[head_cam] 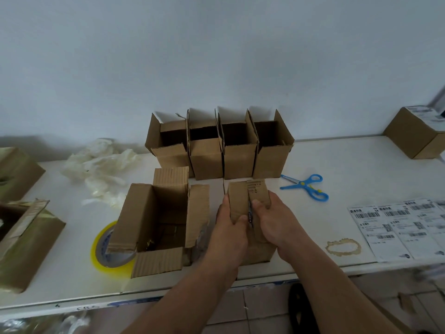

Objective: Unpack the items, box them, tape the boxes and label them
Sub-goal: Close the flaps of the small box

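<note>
Both hands are on a small cardboard box (250, 220) standing near the front edge of the counter (337, 160), a little right of its middle. The left hand (230, 227) curls around the box's left top flap and the right hand (272, 220) around the right one, thumbs lying at the seam where the two flaps meet. It reads as the closing step: the flaps are being folded together over the top, though what is inside cannot be seen.

Just left of it stands an open box (159, 220) with all four flaps up. A yellow tape roll (106, 251) lies flat on the counter, partly hidden behind that box's left flap. Four more open boxes (219, 150) stand in a row toward the back edge, touching one another.

The next move likely calls for holding the flaps flush with one hand while the other reaches across the open box for the tape. Blue scissors (307, 186) lie to the right of the box, and a sheet of shipping labels (397, 225) rests near the front right corner, ready for later.
</note>
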